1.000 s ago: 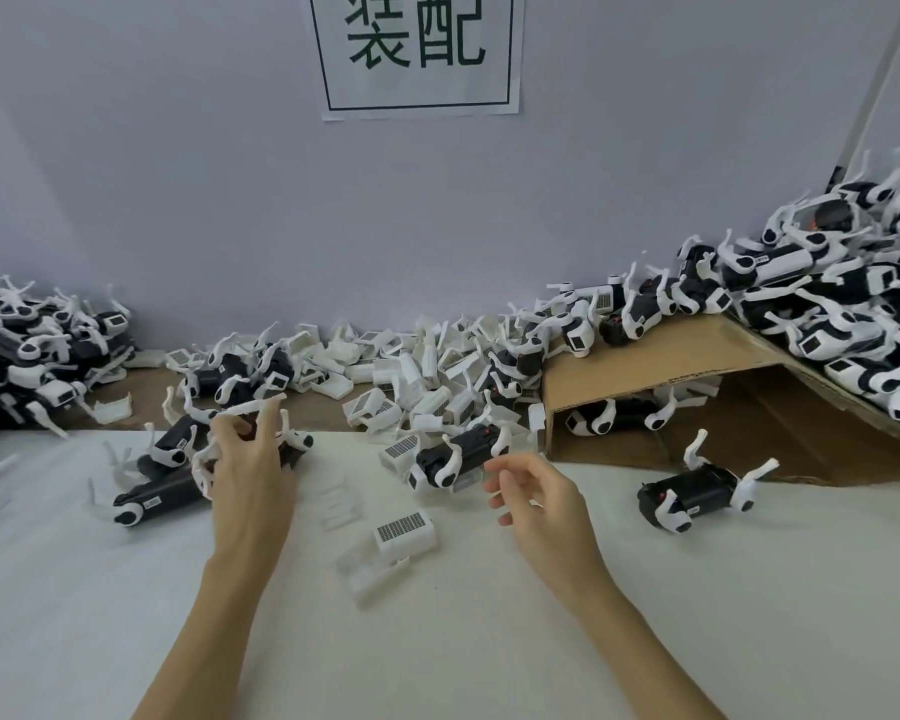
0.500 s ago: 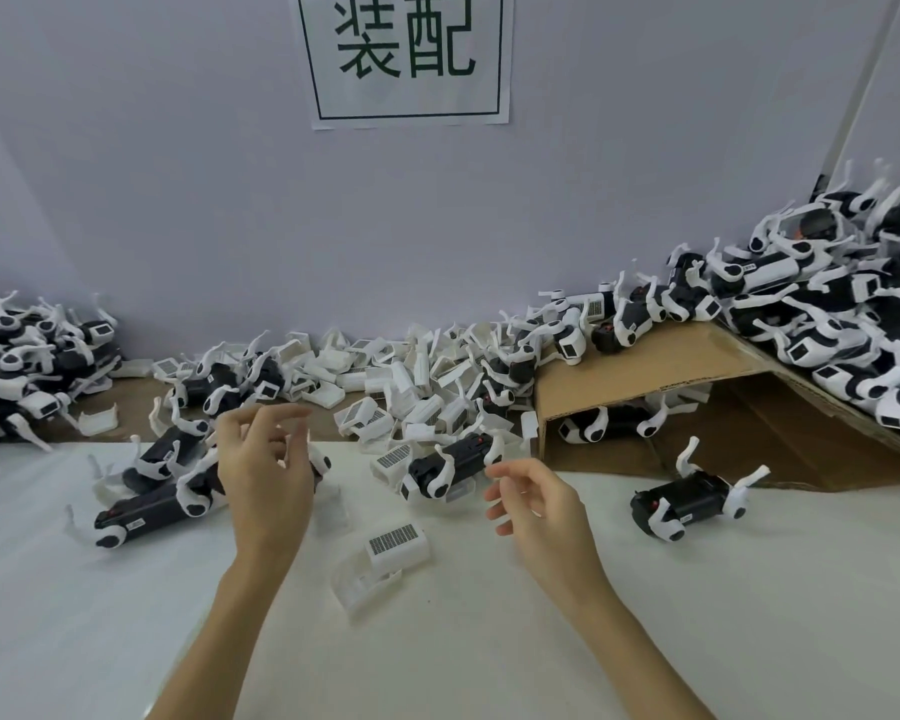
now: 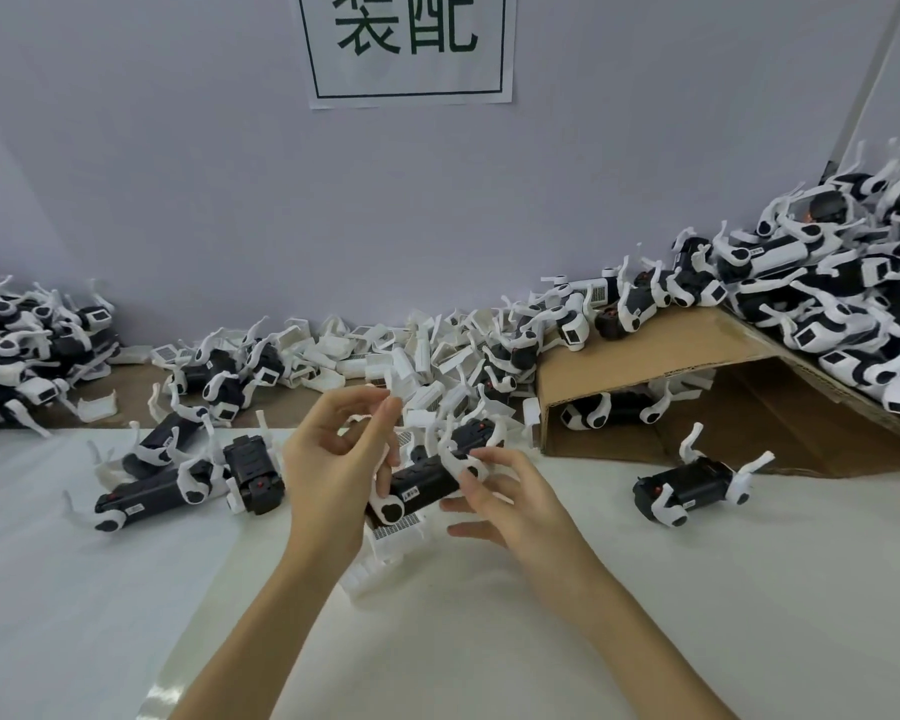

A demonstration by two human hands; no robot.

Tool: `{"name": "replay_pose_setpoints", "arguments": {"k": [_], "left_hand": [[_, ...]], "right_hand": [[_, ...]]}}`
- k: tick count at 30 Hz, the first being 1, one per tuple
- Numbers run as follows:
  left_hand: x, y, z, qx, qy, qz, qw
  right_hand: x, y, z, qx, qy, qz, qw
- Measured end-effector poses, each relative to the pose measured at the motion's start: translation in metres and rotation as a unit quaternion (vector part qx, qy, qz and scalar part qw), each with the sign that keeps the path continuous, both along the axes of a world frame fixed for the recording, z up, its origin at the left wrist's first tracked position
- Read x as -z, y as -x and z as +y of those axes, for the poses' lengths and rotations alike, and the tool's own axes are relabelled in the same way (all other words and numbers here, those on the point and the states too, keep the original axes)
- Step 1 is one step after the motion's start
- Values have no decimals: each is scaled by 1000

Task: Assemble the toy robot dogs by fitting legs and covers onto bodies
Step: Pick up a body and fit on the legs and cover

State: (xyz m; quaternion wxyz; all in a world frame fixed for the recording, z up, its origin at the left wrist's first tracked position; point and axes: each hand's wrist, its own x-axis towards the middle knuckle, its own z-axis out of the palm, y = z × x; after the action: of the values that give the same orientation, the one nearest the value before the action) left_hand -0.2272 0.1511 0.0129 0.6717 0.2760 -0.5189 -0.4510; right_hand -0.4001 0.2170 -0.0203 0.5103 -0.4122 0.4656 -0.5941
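Both hands hold one black toy dog body (image 3: 427, 480) mid-counter: left hand (image 3: 333, 459) also pinches a white leg (image 3: 359, 419); right hand (image 3: 510, 501) grips its end.

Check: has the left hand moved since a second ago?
Yes. The left hand moved right, away from the dogs lying at left, toward the black body nearer the cardboard box.

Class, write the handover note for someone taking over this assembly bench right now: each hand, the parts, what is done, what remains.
Left hand: pinches a small white part at its fingertips.
Right hand: fingers touching the black body between both hands; grip unclear.
White covers lie beneath it on the table.
Done: that body carries white legs.
Left: fit its cover, then the bodies on the left.
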Motion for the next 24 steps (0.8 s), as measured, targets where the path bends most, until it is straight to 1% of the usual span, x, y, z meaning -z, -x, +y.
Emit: {"name": "replay_pose_setpoints", "arguments": {"k": [2,6,8,10,11,13,14,16,17,19,21,24], "left_hand": [[0,-3,-3,13,-17,17,1000],[4,-4,-7,14,-34,20,999],[7,-2,-8,-3,-38,12,999],[10,1,-7,-43,-30,-5,999],[12,2,-7,-70,-15,-31,997],[16,5,-7,-113,22,-123,986],[17,6,-7,-111,30,-167,979],[18,8,-6,-48,0,-214,976],[18,10,-5,-5,-25,-222,975],[17,12,-2,57,-71,-213,973],[17,12,-1,89,-101,-184,974],[16,10,-3,98,-94,-187,973]], "right_hand": [[1,5,-1,11,-8,-16,1000],[1,14,-2,-13,-15,-19,1000],[1,18,-3,-31,-12,-19,999],[1,22,-4,-38,-2,-27,999],[0,23,-4,-27,5,-30,999],[-2,25,-5,4,26,-50,998],[-3,26,-5,15,40,-71,997],[-6,29,-7,25,61,-110,992],[-8,31,-6,27,67,-118,990],[-11,34,-5,30,72,-120,990],[-12,35,-3,33,71,-111,991],[-12,35,-1,41,76,-63,994]]}}
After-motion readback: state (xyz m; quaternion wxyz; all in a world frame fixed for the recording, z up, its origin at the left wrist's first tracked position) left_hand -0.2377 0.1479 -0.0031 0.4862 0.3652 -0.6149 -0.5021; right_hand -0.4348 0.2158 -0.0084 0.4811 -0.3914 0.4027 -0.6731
